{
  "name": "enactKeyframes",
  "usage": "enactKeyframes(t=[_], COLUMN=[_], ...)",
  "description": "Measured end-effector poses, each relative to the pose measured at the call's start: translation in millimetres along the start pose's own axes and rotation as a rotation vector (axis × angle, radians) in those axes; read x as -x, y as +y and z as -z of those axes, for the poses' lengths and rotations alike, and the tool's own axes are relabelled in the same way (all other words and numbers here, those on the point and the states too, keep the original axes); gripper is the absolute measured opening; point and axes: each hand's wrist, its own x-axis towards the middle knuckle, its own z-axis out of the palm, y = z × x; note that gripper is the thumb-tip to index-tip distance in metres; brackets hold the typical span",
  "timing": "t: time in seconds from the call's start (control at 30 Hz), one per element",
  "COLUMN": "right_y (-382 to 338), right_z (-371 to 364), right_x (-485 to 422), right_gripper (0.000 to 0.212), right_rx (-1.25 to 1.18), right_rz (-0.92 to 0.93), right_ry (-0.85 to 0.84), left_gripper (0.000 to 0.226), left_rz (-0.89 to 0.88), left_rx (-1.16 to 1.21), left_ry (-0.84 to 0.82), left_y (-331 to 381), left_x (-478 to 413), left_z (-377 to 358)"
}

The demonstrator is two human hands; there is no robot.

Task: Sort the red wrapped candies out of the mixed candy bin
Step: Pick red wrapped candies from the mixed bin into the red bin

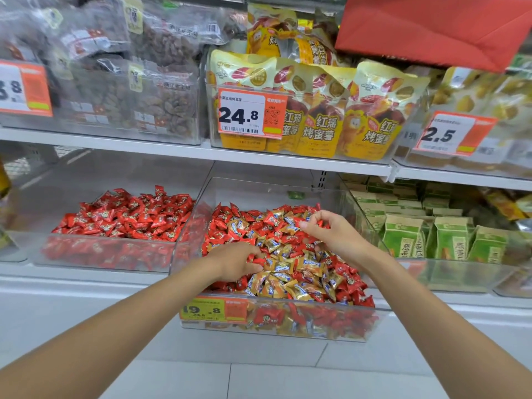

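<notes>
While both forearms run off the bottom edge of the frame, the hands themselves are fully in view inside the mixed candy bin (259,192), the clear one that sticks out past the front edge of the lower shelf (86,283). Hard to make out: the 19.8 price tag (214,309) on the bin's front wall is blurred and partly washed out, and wrapper print is unreadable. The candy layers behind that front wall are only a smear, and the far-left tag on the upper shelf is cut to "3.8". Left hand (239,262) is palm down near the bin's left wall. Its fingers (250,252) are curled into the pile with a red wrapper pinched between fingertip and thumb; the other fingertips are buried, so I can't tell what they touch. Right hand (331,234) is lifted just above the pile toward the back right corner. Its fingers (318,216) are curled over a few red wrappers, exact number hidden, and the thumb sticks out to the left. Red wrapped candies (342,269) lie all through the mixed bin, mostly along the back and right side. Gold wrapped candies (276,267) cluster in the middle and toward the front. Both are too many to count. Counts: two hands, four price tags visible, three clear bins fully readable on the lower shelf. Those are the red-only bin (109,254) just left of the mixed one, the mixed one, and a bin of green packs (403,237) on its right.
</notes>
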Motion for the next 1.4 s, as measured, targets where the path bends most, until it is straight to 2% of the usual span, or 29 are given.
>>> enactKeyframes(t=[0.17, 0.27, 0.37, 0.43, 0.53, 0.63, 0.77, 0.87, 0.97, 1.17, 1.3, 1.4], right_y=[-1.4, -0.5, 0.4, 0.7, -4.2, -13.1, -21.7, -20.5, -16.9, -8.2, 5.0, 2.3], right_z=[0.1, 1.3, -0.5, -3.7, -9.9, -18.4, -25.1, -23.2, -24.6, -68.5, -100.3, -97.0], right_x=[3.3, 4.4, 4.7, 4.6, 5.8, 9.5, 13.2, 12.2, 10.0, -4.1, -9.9, -13.4], right_gripper=[0.023, 0.020, 0.007, 0.013, 0.023, 0.021, 0.017, 0.015, 0.010, 0.007, 0.026, 0.027], right_rx=[0.028, 0.033, 0.022, 0.025, 0.018, 0.022, 0.109, 0.093, 0.194, 0.438, 0.599, 0.529], right_rz=[0.004, 0.008, 0.003, -0.002, -0.031, -0.039, -0.010, -0.002, 0.048, 0.160, 0.121, 0.137], right_ry=[0.005, 0.005, 0.006, 0.004, -0.009, -0.059, -0.096, -0.085, -0.098, -0.348, -0.483, -0.419], left_gripper=[0.032, 0.025, 0.029, 0.031, 0.035, 0.039, 0.044, 0.042, 0.035, 0.020, 0.021, 0.020], left_rz=[-0.002, 0.004, -0.008, -0.009, 0.005, 0.015, 0.035, 0.040, 0.012, -0.060, -0.075, -0.087], left_rx=[0.205, 0.414, 0.575, 0.643, 0.737, 0.861, 0.853, 0.864, 0.823, 0.874, 0.927, 0.984], left_ry=[0.098, 0.245, 0.424, 0.493, 0.485, 0.424, 0.403, 0.419, 0.419, 0.517, 0.543, 0.527], left_y=[-7.0, -8.9, 0.9, 7.6, 9.5, 6.3, 4.8, 3.5, -1.2, -4.6, -4.5, -7.3], left_x=[6.2, 11.1, 19.2, 25.4, 34.6, 37.7, 44.3, 49.4, 55.0, 70.0, 77.2, 79.4], left_z=[2.8, 7.7, 21.1, 30.5, 39.8, 38.8, 34.7, 36.9, 45.7, 69.3, 72.1, 72.4])
